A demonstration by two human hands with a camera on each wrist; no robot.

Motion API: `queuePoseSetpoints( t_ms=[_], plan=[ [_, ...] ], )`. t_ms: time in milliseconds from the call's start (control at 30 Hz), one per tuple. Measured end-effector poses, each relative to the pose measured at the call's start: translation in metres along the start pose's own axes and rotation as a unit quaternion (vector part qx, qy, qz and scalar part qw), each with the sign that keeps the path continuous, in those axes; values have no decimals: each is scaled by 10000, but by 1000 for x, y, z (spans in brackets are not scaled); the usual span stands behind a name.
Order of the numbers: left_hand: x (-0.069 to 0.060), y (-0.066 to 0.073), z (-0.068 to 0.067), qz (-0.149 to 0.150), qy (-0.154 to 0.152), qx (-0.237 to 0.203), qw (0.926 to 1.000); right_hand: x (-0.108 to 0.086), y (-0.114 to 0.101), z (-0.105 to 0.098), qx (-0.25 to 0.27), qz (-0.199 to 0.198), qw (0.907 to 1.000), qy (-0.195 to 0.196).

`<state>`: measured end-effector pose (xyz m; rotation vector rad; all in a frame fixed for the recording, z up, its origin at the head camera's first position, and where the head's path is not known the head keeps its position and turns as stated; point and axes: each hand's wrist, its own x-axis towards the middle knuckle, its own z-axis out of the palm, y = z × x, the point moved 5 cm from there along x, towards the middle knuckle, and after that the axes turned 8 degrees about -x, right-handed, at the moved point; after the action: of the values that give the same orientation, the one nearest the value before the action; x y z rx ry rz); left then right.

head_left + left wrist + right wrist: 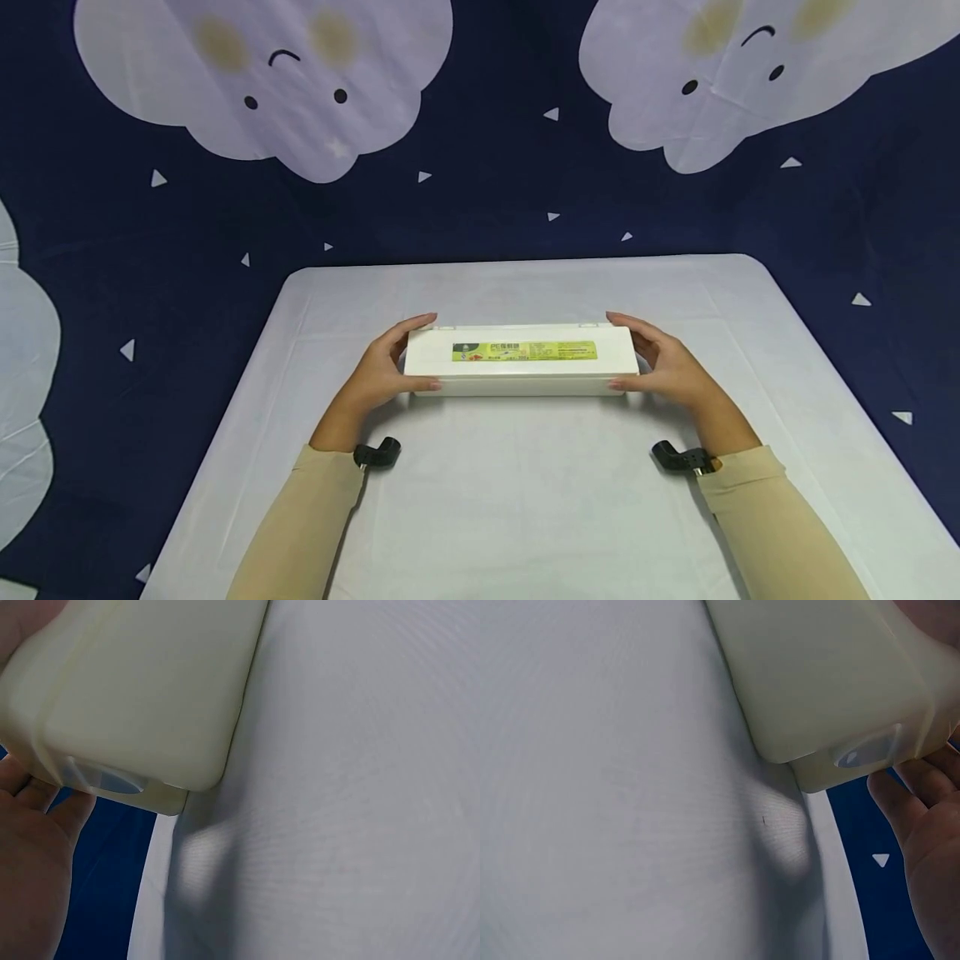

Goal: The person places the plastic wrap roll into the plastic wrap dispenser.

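Note:
A long white plastic-wrap dispenser box (517,367) lies crosswise near the middle of the table, a yellow-green label (523,351) on its lid. My left hand (378,367) grips its left end, thumb along the front and fingers behind. At the right end my right hand (667,362) holds it the same way. In the left wrist view the box's rounded end (142,697) shows a small cut-out, with the left fingers (34,795) beside it. The right wrist view shows the opposite end (840,682), the right fingers (900,799) around its far side.
A white cloth covers the table (525,500), its rounded far edge just behind the box. A dark blue backdrop (495,200) with clouds and small triangles surrounds it. Black wrist mounts (378,452) sit on both wrists, below the beige sleeves' cuffs.

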<state>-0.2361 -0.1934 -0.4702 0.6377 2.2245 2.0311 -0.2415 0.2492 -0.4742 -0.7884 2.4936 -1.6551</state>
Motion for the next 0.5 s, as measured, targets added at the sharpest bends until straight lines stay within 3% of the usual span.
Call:
queuePoseSetpoints(
  t_ms=[500],
  plan=[
    [0,3,2,155,-26,-10,9999,-2,1,1,99,20,9999,-38]
  ],
)
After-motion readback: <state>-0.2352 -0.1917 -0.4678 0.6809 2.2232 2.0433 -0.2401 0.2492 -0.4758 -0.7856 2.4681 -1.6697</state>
